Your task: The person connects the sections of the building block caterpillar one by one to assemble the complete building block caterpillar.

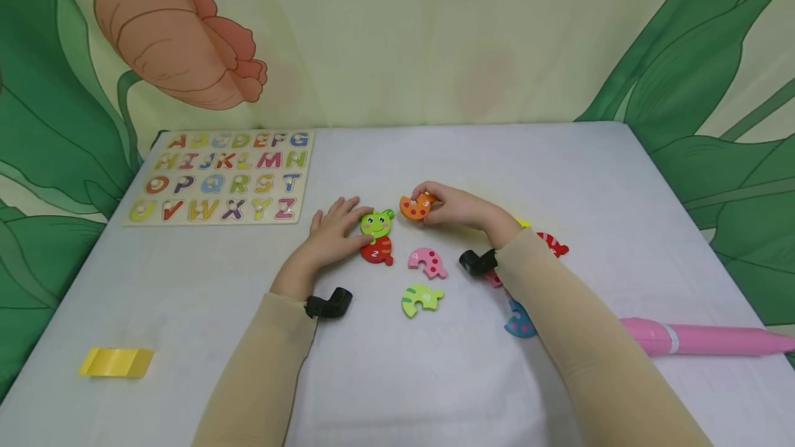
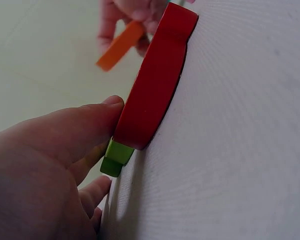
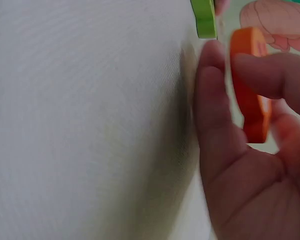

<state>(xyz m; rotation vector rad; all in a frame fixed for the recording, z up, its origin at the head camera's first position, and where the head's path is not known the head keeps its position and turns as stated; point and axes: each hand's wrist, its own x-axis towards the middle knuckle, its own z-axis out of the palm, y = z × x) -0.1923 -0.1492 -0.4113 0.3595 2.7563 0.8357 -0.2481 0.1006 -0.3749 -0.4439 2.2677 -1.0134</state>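
Note:
A green smiling caterpillar-head puzzle piece (image 1: 377,223) lies joined to a red puzzle piece (image 1: 380,251) marked 2 on the white table. My left hand (image 1: 335,232) lies beside them with spread, mostly straight fingers, its index finger at the head and its thumb (image 2: 102,117) against the red piece. Just to the right, my right hand (image 1: 459,210) pinches an orange spotted puzzle piece (image 1: 413,208) between thumb and fingers. In the right wrist view this orange piece (image 3: 247,95) is seen edge-on, near the green one (image 3: 205,17).
Nearer me lie a pink piece (image 1: 428,262) and a light green piece (image 1: 421,298). Blue (image 1: 519,323), red (image 1: 555,245) and other pieces are partly hidden by my right sleeve. An alphabet board (image 1: 223,176), yellow strip (image 1: 116,363) and pink pointed object (image 1: 714,339) lie farther out.

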